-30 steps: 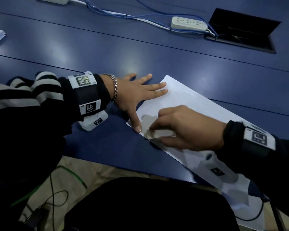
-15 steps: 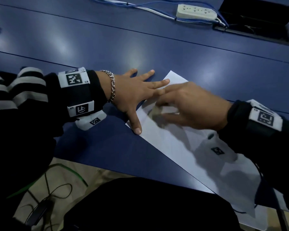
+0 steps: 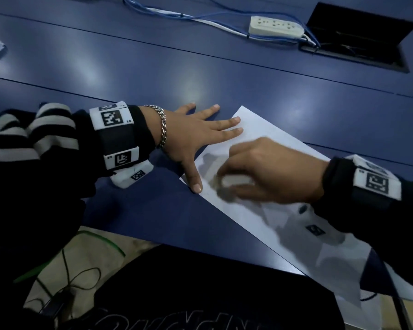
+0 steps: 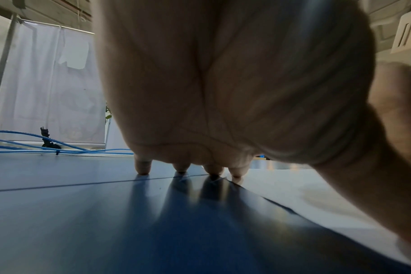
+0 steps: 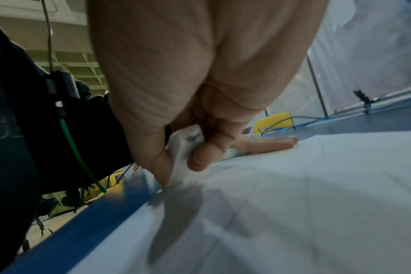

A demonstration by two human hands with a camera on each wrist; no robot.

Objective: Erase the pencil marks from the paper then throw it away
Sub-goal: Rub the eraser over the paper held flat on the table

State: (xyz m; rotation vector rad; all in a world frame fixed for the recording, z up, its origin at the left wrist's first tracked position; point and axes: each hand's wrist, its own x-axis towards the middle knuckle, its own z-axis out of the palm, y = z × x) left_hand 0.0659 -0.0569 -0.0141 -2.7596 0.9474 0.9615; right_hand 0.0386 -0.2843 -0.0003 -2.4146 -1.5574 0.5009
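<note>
Head view, middle of the frame: my left hand (image 3: 191, 136) lies flat, fingers spread straight, thumb and two fingers pressing the near corner of the paper (image 3: 270, 148) onto the blue desk (image 3: 153, 67). My right hand (image 3: 270, 170) is right of centre, its grip closed in a pinch on a small white eraser (image 3: 236, 181), which touches the sheet just right of the left thumb. The wrist view shows the eraser (image 5: 185, 148) wedged between thumb and forefinger, its lower end on the paper. I cannot make out the pencil marks through the blur. To rub well, I judge short strokes away from the pinned corner are best, so the sheet pulls taut instead of buckling. I would press lightly, since thin paper creases or tears easily. The sheet's lower right end hangs past the desk edge, so the left hand should hold firm.
</note>
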